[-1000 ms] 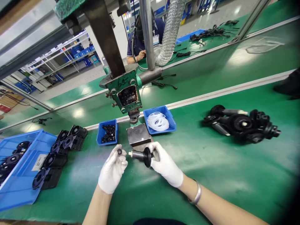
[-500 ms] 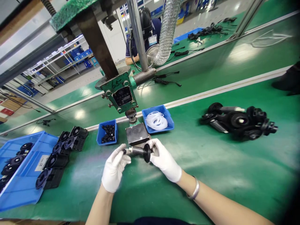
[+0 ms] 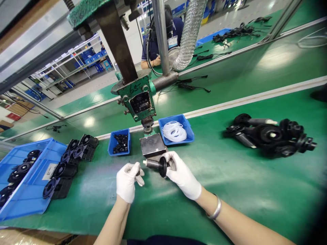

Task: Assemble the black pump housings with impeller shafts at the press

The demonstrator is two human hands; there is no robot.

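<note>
My right hand [image 3: 182, 174], in a white glove, grips a black rotor [image 3: 156, 164] with a round flange and a white shaft tip pointing left. My left hand [image 3: 128, 180], also gloved, sits just left of that tip with its fingers curled; a small black part shows between them, but what it is I cannot tell. Both hands hover over the green bench in front of the press's dark metal block [image 3: 152, 145]. Behind the block stand a small blue bin of black rings [image 3: 120, 142] and a blue bin of white rings [image 3: 176, 129].
A green press head [image 3: 138, 98] hangs over the block. Black housings [image 3: 68, 161] lie at the left beside a large blue tray [image 3: 24, 190]. A pile of black rotors [image 3: 270, 134] lies at the right. Another person [image 3: 163, 41] works behind the conveyor.
My left hand met the shaft tip with a small black ring, then drew back left and curled. The right hand kept the rotor almost still.
</note>
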